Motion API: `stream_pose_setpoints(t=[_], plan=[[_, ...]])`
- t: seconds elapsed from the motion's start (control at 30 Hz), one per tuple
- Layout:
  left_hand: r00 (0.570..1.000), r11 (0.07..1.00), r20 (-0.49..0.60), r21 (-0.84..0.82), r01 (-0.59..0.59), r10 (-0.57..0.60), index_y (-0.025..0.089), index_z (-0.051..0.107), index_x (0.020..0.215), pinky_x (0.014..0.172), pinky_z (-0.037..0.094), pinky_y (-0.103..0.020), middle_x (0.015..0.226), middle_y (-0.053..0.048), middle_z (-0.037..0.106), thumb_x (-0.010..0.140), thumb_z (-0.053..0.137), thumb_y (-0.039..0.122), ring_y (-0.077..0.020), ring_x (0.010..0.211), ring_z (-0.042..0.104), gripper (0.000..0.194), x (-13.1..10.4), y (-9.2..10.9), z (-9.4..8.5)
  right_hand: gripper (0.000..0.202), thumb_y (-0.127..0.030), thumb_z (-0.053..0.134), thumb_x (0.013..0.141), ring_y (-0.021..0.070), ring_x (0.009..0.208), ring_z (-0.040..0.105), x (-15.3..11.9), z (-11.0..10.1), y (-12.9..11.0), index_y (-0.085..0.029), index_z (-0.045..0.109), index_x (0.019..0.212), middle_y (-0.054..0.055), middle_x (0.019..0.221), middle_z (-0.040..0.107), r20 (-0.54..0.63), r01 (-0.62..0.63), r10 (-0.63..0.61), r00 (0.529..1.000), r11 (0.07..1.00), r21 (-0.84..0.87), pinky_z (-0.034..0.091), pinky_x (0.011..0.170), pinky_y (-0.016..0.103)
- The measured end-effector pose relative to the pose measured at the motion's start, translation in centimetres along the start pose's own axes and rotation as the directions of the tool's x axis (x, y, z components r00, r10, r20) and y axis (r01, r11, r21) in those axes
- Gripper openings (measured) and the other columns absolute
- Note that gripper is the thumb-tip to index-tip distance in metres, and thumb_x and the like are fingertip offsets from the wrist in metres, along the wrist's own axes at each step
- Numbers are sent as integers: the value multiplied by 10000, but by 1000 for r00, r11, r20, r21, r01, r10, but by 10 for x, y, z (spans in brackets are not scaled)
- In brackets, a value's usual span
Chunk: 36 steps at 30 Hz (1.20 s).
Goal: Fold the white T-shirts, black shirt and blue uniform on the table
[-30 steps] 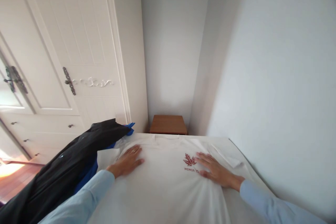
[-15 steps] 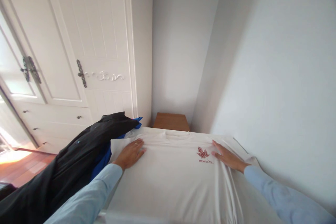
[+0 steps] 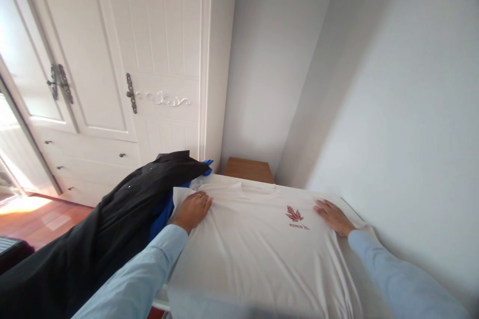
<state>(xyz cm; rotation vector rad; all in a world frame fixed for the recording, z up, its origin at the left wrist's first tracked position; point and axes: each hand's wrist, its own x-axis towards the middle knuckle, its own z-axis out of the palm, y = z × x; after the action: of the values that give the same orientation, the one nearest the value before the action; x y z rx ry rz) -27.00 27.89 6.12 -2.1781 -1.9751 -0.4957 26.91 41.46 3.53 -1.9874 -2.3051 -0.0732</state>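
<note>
The room has a pale grey wall (image 3: 404, 109) on the right side and a white wardrobe (image 3: 164, 35) with dark metal handles (image 3: 130, 93) on the left side. In the corner between them stands a brown wooden cabinet (image 3: 249, 169), of which mainly the top is visible. In front of it is a white tabletop (image 3: 368, 289), and on this lies a white T-shirt (image 3: 239, 244), spread out with its collar toward the corner. On its chest there is a red leaf print (image 3: 294, 213) with letters below (I can read only "MEMOR" surely).

The left hand (image 3: 192, 209), which wears a ring, rests palm down near the left shoulder of the T-shirt; its grip is open. The right hand (image 3: 333, 217) rests on the cloth just beside the leaf print, and its grip is also open, the fingers a little bent. Soft folds run down the cloth. A black garment (image 3: 112, 224) lies to the left of the T-shirt, with a blue cloth (image 3: 160, 215) showing from under it.
</note>
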Motion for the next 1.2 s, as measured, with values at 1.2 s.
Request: stream_pose_setpoints(t=[1.2], plan=[[930,948,193,123,294,-313,148,638,1273,1111,420,-463,1401,-162,614,1037,244,466,-289,1348,536,558,20,13,-19,646,-580,455,952,294,1444,422,32,21,-128,-184,541,1455,125,1542,469,-218,484,-435,873,724,492,309,1229,509]])
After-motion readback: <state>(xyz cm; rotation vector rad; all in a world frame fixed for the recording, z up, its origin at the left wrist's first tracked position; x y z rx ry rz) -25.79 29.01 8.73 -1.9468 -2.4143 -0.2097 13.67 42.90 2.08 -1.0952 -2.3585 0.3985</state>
